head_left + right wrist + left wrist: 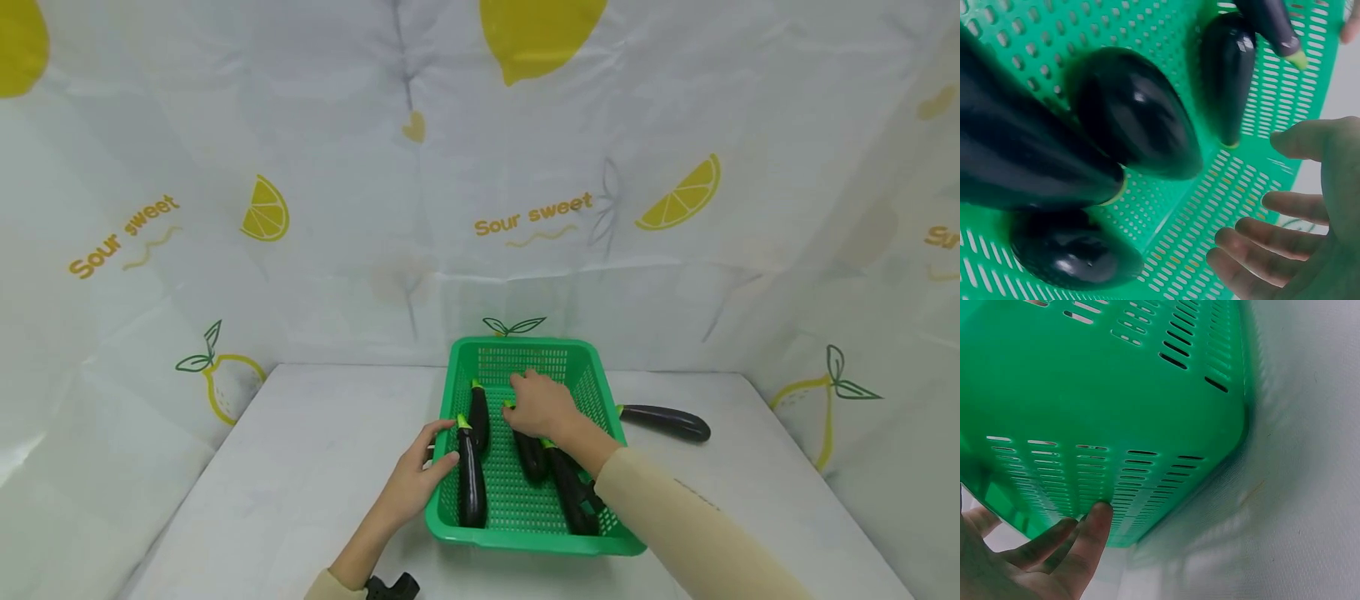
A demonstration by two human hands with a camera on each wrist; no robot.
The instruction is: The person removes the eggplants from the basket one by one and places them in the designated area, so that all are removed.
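Note:
A green plastic basket [525,542] with slotted walls holds several dark eggplants. Two of them, a front eggplant [472,483] and one behind it [479,417], lie along its left side; others lie toward the middle and right, partly covered by the right arm. My left hand [412,479] holds the basket's left side, with its thumb at the rim and fingers against the outer wall [1085,475]. Inside the basket, my right hand [543,406] hovers over a middle eggplant [531,457]. In the right wrist view its fingers are spread, with nothing between them.
Another eggplant [667,422] lies on the white table [337,467], to the right of the basket. Behind the table hangs a white sheet [345,208] printed with lemons, close to the basket's far end.

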